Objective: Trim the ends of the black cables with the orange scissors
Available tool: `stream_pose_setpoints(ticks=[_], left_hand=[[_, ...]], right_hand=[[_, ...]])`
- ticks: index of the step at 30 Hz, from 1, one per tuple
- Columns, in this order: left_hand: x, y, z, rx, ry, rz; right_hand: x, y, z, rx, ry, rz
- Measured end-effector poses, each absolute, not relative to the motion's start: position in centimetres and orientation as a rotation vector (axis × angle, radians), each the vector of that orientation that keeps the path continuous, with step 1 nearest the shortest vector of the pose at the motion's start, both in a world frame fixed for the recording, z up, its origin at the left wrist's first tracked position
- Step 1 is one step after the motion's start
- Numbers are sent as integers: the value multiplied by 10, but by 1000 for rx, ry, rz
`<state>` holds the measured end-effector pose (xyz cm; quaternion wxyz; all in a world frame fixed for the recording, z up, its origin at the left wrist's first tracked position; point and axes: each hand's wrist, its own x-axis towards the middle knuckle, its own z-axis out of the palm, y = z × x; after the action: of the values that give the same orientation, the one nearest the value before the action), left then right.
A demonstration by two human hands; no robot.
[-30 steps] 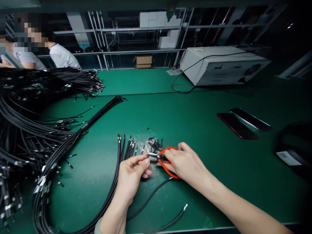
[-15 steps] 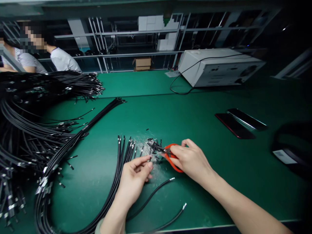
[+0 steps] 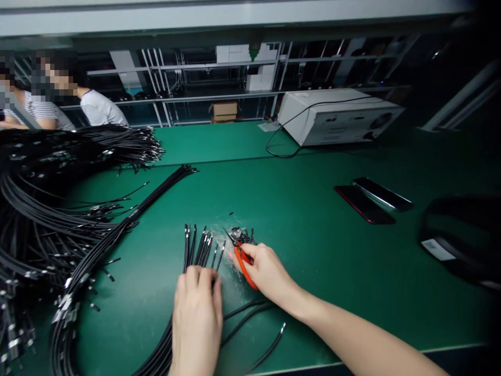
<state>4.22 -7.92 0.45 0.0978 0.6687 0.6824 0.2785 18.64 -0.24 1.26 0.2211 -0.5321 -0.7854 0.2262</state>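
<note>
My left hand (image 3: 198, 318) lies palm down over a bundle of black cables (image 3: 188, 250), its fingers curled around them, with the fingertips hidden. The cables' silver-banded ends stick out beyond my fingers. To the right, my right hand (image 3: 266, 271) is closed on orange-handled pliers (image 3: 246, 269). Their dark, thin jaws point up and left, close to the cable ends. A small heap of short black offcuts (image 3: 246, 237) lies just beyond the pliers, amid clear shreds. Loose cables (image 3: 245, 318) run between my two wrists.
Piles of black cables (image 3: 23, 219) cover the green table's left side. A white metal box (image 3: 332, 117) with a cord stands at the back. Two phones (image 3: 364, 203) and a dark object with a white label (image 3: 438, 249) lie at right. People in striped shirts (image 3: 102, 108) sit back left.
My left hand has turned palm down and moved left onto the cables, away from the offcuts. My right hand has shifted left with the pliers, whose jaws now point further upward. The view has tilted slightly.
</note>
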Motion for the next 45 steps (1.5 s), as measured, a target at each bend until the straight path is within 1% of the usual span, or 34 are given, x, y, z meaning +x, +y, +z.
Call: stream_pose_setpoints(ticks=[3, 6, 9, 13, 15, 17, 19, 21, 24, 27, 29, 32, 38, 40, 43, 45], left_hand=[[34, -74, 6, 2186, 2295, 469], [37, -76, 7, 2216, 2378, 330], [40, -81, 5, 2150, 2382, 443], [40, -90, 2, 2074, 2247, 715], [43, -91, 1, 1997, 2141, 844], [48, -88, 2, 1855, 2008, 968], [52, -81, 4, 1726, 1856, 1028], [54, -72, 6, 1649, 1773, 1021], [57, -61, 9, 1514, 1774, 1028], [60, -56, 8, 1501, 1682, 1070], [61, -54, 5, 1557, 1643, 1085], [60, -54, -1, 1562, 1706, 1089], [59, -52, -5, 1453, 1706, 1148], [60, -52, -3, 1435, 1697, 1167], [60, -53, 0, 1426, 1666, 1171], [60, -54, 3, 1418, 1647, 1163]], right_hand=[[191, -5, 4, -1497, -2176, 520], [197, -2, 4, -1502, -2135, 513], [198, 3, 8, -1475, -2040, 657], [193, 6, 14, -1324, -1748, 1222], [191, 6, 17, -1232, -1602, 1433], [190, 5, 20, -1174, -1593, 1541], [191, 6, 21, -1169, -1633, 1580], [192, 8, 21, -1235, -1609, 1531], [194, 11, 20, -1320, -1571, 1392], [193, 12, 19, -1306, -1690, 1335], [194, 14, 18, -1375, -1776, 1175], [200, 19, 15, -1514, -1815, 874], [206, 21, 15, -1562, -1920, 604], [201, 16, 17, -1489, -1943, 751], [191, 8, 20, -1310, -1830, 1218], [187, 4, 21, -1261, -1734, 1367]])
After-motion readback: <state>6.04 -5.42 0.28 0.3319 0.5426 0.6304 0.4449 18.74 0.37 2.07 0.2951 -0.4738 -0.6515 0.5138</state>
